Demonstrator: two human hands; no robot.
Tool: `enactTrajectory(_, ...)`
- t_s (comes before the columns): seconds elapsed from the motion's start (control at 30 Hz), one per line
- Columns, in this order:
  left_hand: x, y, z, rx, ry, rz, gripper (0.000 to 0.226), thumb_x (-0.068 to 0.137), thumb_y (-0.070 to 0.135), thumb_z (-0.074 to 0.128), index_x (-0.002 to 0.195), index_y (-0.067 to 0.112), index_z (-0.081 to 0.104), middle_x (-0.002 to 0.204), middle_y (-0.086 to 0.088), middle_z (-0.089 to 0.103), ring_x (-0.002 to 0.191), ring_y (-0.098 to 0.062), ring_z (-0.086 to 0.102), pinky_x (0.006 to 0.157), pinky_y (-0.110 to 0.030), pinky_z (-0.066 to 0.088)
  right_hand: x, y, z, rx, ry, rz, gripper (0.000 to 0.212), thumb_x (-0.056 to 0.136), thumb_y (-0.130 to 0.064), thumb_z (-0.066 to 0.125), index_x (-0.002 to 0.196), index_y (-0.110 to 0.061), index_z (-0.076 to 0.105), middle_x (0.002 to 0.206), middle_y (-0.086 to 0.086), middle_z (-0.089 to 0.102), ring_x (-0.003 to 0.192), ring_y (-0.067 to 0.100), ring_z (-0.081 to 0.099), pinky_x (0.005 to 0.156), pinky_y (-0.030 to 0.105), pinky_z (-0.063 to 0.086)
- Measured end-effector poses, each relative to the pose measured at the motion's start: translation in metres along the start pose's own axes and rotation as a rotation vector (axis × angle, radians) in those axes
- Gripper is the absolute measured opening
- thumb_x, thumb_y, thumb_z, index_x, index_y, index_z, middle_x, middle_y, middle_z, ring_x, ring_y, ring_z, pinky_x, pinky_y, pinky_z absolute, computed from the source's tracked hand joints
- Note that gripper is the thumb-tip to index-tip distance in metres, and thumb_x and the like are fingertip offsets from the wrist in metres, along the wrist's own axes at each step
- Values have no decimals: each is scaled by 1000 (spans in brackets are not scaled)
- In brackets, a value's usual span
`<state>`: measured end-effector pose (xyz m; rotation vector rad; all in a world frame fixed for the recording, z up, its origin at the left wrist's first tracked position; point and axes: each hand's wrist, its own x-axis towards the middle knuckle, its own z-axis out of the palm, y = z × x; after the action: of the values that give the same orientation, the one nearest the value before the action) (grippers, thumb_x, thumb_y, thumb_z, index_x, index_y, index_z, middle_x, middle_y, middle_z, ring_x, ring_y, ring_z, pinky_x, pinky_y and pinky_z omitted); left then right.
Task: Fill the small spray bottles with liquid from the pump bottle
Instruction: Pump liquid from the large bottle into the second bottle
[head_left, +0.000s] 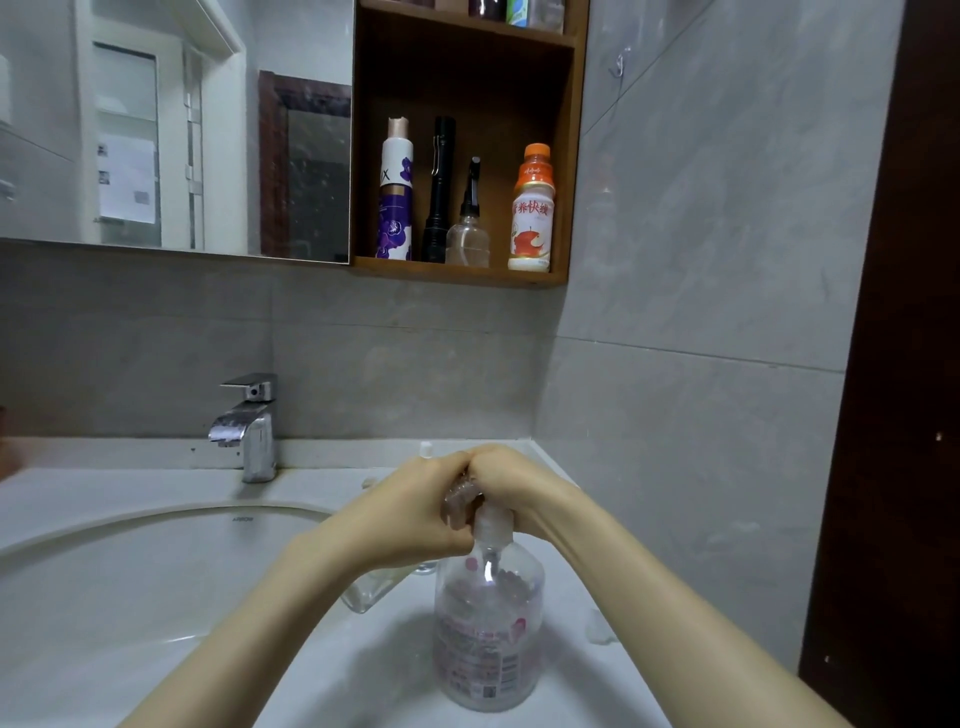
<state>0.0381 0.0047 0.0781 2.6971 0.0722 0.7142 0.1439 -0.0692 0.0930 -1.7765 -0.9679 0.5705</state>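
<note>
Both hands meet in a knot over the top of the pump bottle (488, 639), knuckles touching. The right hand (511, 491) is curled over the pump head (461, 500) and collar from the far right side, fingers wrapped down around the neck. The left hand (415, 512) is closed into a fist against the spout side, and it seems to be gripping a small bottle (370, 592). That bottle's clear base pokes out just under the left wrist, tilted, with its long axis running up and right toward the spout. Its mouth is hidden inside the fist, so I cannot tell whether it sits squarely under the outlet.

The pump bottle stands upright on the surface (363, 675) directly below the hands, its long axis vertical, looking nearly drained.

Everything turns on that hidden junction. The right hand is the one placed to press straight down, and the left has to hold the small bottle's opening in line with the spout. If the tilt is too steep, liquid would probably run down the outside.

A white cap (426, 449) sits on the surface just beyond the hands. The tap (249, 426) and basin (130, 571) lie off to the left of the left hand, and a shelf (457, 273) of bottles hangs well above.
</note>
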Motion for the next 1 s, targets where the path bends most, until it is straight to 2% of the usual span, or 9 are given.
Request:
enactTrajectory(0.13,-1,-1,1,49,-18,-3,37,70,12,63,76,39,37,72,10,57,63,-8,50,52,-17,35,-4,1,0,-4,18,16,31,95,-2,39,69,-17,45,70,0,46,59,10,44,58,21,40)
enactTrajectory(0.23,1,-5,0,37,-32,-13,32,70,15,63,77,35,39,75,8,58,65,-6,49,55,-19,36,-7,0,0,8,30,27,32,96,-3,38,68,-17,45,69,-1,47,60,10,47,56,20,41)
enactTrajectory(0.33,5,-9,-6,-3,-53,-32,25,65,25,62,86,29,49,81,6,61,72,-9,54,63,-31,46,-6,-7,-2,-58,-2,60,32,89,3,36,64,-10,52,68,5,54,74,23,56,69,26,46)
enactTrajectory(0.4,6,-8,-5,-26,-69,-18,26,66,23,63,89,24,52,81,4,62,70,-10,54,62,-30,46,-8,-10,-3,-90,-14,93,31,82,5,36,59,-6,55,67,9,58,80,27,56,75,30,45)
enactTrajectory(0.57,3,-6,-1,-83,-2,22,24,63,25,57,77,39,44,72,9,61,63,-5,53,55,-21,41,-5,-11,-2,-163,9,108,29,79,3,40,58,-8,56,71,10,60,82,27,55,77,32,43)
enactTrajectory(0.67,3,-8,-3,-102,-4,32,24,63,24,57,77,39,45,72,8,62,63,-6,54,56,-24,43,-2,-11,1,-196,30,101,27,79,3,42,58,-9,56,78,12,62,82,28,56,77,32,44)
enactTrajectory(0.77,2,-7,-2,-106,-7,49,23,60,28,54,79,39,46,73,8,63,65,-9,56,57,-26,44,-2,-10,0,-211,32,83,28,86,2,41,65,-11,52,84,13,60,78,26,54,73,31,44)
enactTrajectory(0.87,4,-7,-2,-106,-9,69,26,61,27,53,80,44,47,75,7,65,68,-12,58,58,-28,45,-2,-11,-3,-262,7,93,26,85,3,42,64,-9,53,90,15,60,83,25,53,76,32,42)
enactTrajectory(1.0,5,-7,-3,-53,-21,120,37,68,17,57,79,50,43,72,3,64,67,-14,56,53,-21,40,0,-2,-3,-99,20,12,28,93,-2,39,71,-17,48,76,3,52,66,14,51,65,26,44)
